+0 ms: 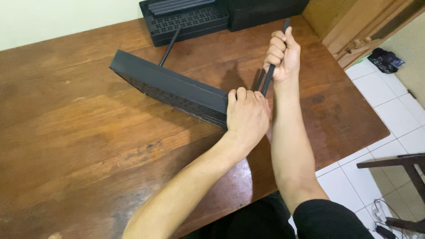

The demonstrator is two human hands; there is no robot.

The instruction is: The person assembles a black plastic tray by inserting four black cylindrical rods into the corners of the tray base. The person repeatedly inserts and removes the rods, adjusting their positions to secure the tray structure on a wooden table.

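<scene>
- The left hand (247, 114) is clamped over the near corner of a black perforated shelf panel (170, 86), which stands on edge on the wooden table (66, 132).
- The right hand (282, 54) is closed in a fist around a thin black rod (270, 77), just beyond the left hand and nearly touching it.
- The rod stands close to upright, its top tilted a little away from the person, its lower end at the corner under the left hand's fingers. The joint itself is hidden.
- The panel's long axis runs from the left hand away to the far left, ending well apart from both hands. A second black rod (169, 47) juts from its far side toward the stacked black panels (190, 20) beyond the hands.
- Risk, as I judge it: the panel rests on a narrow edge, so a sideways push on the rod could tip it flat or make it skid on the smooth table.
- The rod could also jam crooked, and the left hand's fingers sit close enough to be pinched.
</scene>
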